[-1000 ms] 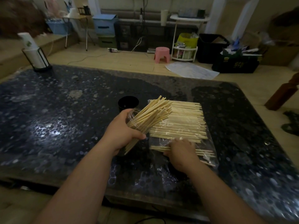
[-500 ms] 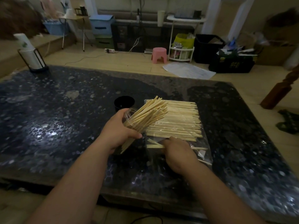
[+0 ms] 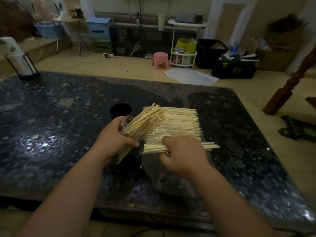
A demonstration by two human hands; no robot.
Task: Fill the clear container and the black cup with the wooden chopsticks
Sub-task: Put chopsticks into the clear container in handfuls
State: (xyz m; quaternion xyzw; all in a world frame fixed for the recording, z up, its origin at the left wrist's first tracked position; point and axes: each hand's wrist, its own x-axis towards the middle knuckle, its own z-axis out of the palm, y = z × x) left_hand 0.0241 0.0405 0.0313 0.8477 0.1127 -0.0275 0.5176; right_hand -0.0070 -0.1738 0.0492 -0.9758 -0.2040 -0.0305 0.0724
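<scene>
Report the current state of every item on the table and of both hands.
clear container: tilted, partly filled with chopsticks, gripped by the left hand
black cup: upright on the table, no chopsticks sticking out
loose chopsticks: lying flat in a pile on clear plastic wrap
small bundle of chopsticks: held level, gripped by the right hand

Left hand (image 3: 114, 142) covers the container's (image 3: 124, 124) lower wall and base. Behind the container, the cup's (image 3: 120, 109) lower half is hidden. Right of the container, the right hand (image 3: 183, 154) conceals the middle of its gripped chopsticks (image 3: 152, 149); its fingertips cannot be seen.
</scene>
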